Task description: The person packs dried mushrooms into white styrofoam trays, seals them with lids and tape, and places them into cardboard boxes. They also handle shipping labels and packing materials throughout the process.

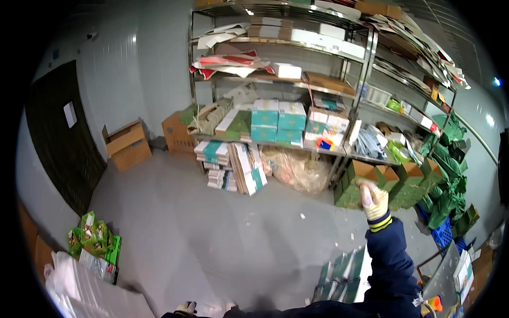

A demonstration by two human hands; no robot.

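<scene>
My right hand point(373, 202), in a pale knit glove with a dark blue sleeve, is stretched forward at the right. It overlaps the open green cardboard boxes point(409, 177) in the picture; whether it touches one cannot be told. Its fingers look curled and are blurred, so I cannot see if anything is in them. Only a gloved part of my left hand point(186, 308) shows at the bottom edge, low beside my body. Teal and white flat cartons point(338, 274) stand in rows below my right arm.
Metal shelving point(278, 79) along the back holds teal boxes point(264, 117) and flattened cardboard. A plastic-wrapped bundle point(302, 171) lies under it. Cardboard boxes point(129, 149) stand near a dark door point(59, 135). Green packs point(93, 234) sit at the left; a blue crate point(441, 234) is at the right.
</scene>
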